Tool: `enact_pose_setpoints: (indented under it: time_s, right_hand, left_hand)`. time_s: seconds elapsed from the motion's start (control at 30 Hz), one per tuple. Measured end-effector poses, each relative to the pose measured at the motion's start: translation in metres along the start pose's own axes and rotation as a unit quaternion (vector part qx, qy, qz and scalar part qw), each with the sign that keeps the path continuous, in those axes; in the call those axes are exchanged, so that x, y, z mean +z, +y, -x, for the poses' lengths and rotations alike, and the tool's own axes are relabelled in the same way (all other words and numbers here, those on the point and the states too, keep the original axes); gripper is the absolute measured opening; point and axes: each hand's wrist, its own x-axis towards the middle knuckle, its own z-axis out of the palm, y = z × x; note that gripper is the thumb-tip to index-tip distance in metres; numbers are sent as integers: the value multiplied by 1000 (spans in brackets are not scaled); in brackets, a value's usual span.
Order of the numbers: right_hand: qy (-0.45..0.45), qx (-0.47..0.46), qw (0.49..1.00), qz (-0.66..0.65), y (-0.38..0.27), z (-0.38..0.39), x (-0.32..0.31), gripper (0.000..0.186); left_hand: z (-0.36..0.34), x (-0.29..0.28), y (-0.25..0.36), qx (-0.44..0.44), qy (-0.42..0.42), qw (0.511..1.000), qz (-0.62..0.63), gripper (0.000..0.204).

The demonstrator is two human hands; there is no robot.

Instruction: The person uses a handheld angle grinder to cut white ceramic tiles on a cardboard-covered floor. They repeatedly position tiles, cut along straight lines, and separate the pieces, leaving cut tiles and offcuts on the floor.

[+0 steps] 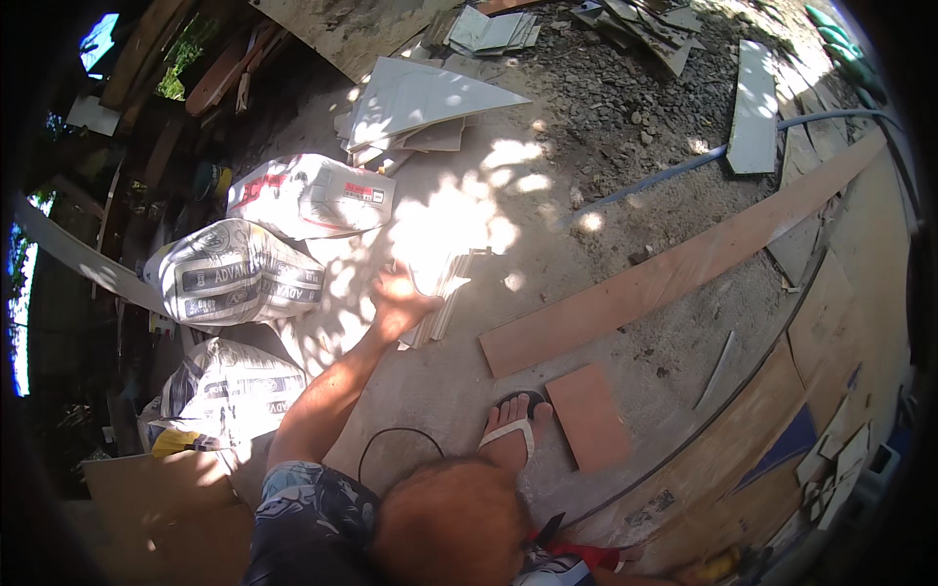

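Note:
My left hand [399,301] reaches forward from the lower left, its fingers apart and the thumb out to the right. It is at the left side of a small stack of narrow pale tile strips [445,305]; the thumb appears to touch the stack. Bright sunlight washes out the fingertips and the far end of the strips. At the dim lower right edge, a skin-coloured shape lies beside a yellow object [721,565]; whether this is my right hand, and what the object is, I cannot make out.
Plastic-wrapped white bags [234,273] stand at left, with cut white tiles [420,103] beyond. A long brownish plank [684,259] crosses the right side, near a square brownish piece [589,418]. A dark cable [703,430] and a blue hose [664,178] run along the ground. My sandalled foot [510,439] is beside the square piece.

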Motion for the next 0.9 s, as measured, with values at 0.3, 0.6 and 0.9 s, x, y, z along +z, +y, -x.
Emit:
enact_pose_setpoints:
  time_s: [0.3, 0.6, 0.9]
  right_hand:
    - [4, 6, 1000, -5, -5, -7, 9, 98]
    - [4, 10, 1000, -5, -9, -11, 13, 99]
    - [6, 8, 1000, 4, -20, -16, 18, 100]
  left_hand:
    - [-16, 32, 0, 65, 34, 995, -62, 134]
    - [-22, 42, -6, 194, 220, 951, -96, 132]
    - [-115, -40, 88, 43, 104, 964, 240, 121]
